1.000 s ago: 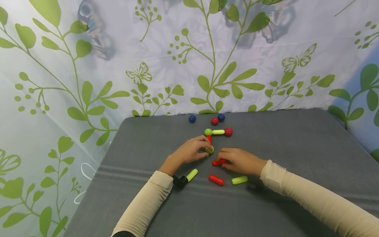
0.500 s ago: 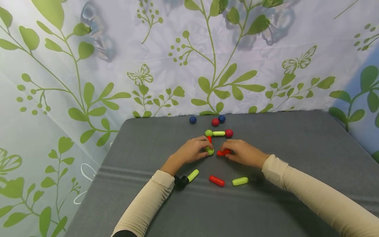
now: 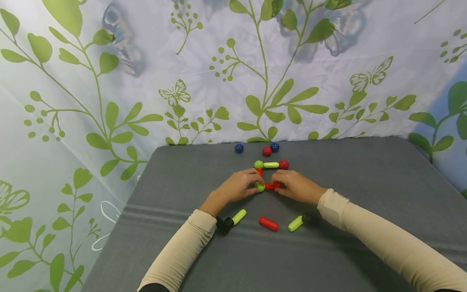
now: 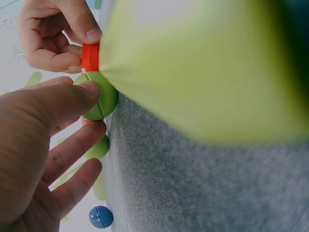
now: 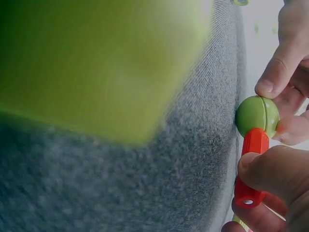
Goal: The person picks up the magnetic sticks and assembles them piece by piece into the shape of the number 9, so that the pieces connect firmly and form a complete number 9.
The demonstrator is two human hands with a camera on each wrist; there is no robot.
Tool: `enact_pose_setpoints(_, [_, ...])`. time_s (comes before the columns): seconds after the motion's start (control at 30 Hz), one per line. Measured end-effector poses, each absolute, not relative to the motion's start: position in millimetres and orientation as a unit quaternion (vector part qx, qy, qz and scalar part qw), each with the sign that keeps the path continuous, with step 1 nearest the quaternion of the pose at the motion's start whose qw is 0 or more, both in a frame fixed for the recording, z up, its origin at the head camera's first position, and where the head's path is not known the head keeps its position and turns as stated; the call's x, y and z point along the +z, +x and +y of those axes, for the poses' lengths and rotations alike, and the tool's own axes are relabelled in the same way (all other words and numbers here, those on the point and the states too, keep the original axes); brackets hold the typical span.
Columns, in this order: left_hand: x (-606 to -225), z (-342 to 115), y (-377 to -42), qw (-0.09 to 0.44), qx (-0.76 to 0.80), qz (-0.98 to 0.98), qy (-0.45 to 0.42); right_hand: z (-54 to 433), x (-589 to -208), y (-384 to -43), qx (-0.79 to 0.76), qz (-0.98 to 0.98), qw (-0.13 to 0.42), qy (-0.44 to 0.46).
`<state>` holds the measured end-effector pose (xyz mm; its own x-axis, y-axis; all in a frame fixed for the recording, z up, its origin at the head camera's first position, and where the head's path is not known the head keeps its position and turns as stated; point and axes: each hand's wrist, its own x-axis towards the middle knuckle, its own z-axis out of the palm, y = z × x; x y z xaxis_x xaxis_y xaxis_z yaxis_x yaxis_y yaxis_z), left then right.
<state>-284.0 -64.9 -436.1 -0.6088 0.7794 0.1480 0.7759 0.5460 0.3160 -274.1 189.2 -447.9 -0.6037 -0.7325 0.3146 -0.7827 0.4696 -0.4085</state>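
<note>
My left hand (image 3: 237, 186) pinches a green ball (image 5: 251, 116) between thumb and fingertips. In my right hand (image 3: 297, 186) is a red rod (image 5: 255, 142), with a small shiny metal dot on its free end. The rod's other end meets the green ball in both wrist views. A second red rod (image 3: 260, 172), partly covered by my left fingers, runs from the held ball toward another green ball (image 3: 258, 164). From there a pale yellow-green rod (image 3: 271, 165) leads right to a red ball (image 3: 283, 164).
Two blue balls (image 3: 238, 148) and a red ball (image 3: 267, 151) lie near the grey table's back edge. In front are a red rod (image 3: 268, 224) and two yellow-green rods (image 3: 239, 217), each near a wrist. A blurred yellow-green shape (image 4: 203, 72) blocks much of both wrist views.
My right hand has carried the red rod up the table and left until its end meets the held green ball. The yellow-green rod near my right wrist has turned. My left hand stays nearly still.
</note>
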Motion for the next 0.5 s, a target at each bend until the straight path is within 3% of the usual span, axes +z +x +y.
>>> enact_pose_setpoints(0.5, [-438.6, -65.0, -285.5, -0.001, 0.165, 0.881, 0.443, 188.3, -441.6, -272.1, 0.251, -0.867, 0.021, 0.430])
